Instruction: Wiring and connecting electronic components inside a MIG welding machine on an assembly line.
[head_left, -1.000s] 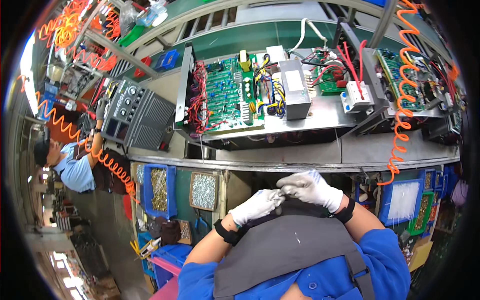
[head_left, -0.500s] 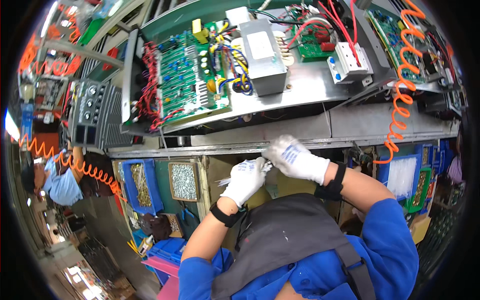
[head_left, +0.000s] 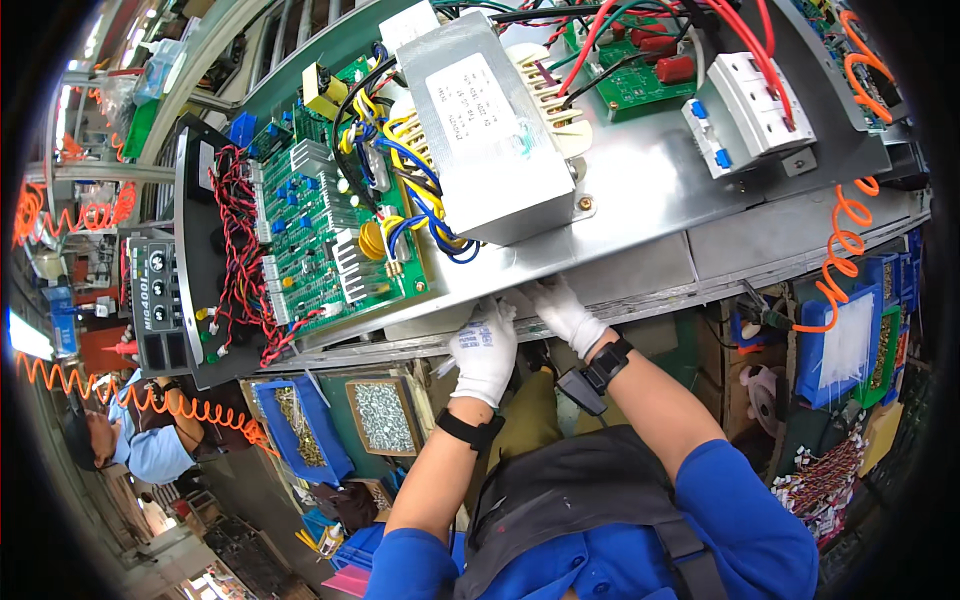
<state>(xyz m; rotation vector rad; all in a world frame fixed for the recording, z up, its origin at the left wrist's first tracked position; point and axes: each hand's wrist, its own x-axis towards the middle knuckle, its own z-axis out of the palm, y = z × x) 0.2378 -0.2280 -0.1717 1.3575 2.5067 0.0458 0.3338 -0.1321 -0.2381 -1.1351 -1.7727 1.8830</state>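
My left hand [head_left: 485, 350], in a white glove, is closed around thin white cable ties [head_left: 443, 367] whose ends stick out on its left side. Its fingertips reach to the front edge of a metal chassis [head_left: 640, 225]. Close by on the right, my gloved right hand [head_left: 568, 318] has its fingers bent together at the bench edge, just below the chassis; what they pinch, if anything, is too small to make out. On the chassis sit a large transformer [head_left: 480, 130], a green circuit board [head_left: 310, 210] with red wire bundles, and a white breaker [head_left: 750, 105] with red leads.
To the left hang a blue bin [head_left: 335, 455] of brass-coloured fasteners and a tray [head_left: 383, 417] of small silvery parts. At right are a blue bin [head_left: 843, 345] of white cable ties and an orange coiled hose [head_left: 835, 285]. A co-worker [head_left: 150, 435] is at far left.
My hands have parted and moved forward to the chassis edge, the left turning fingers-up. My view has shifted closer, so the chassis looks larger and tilted.
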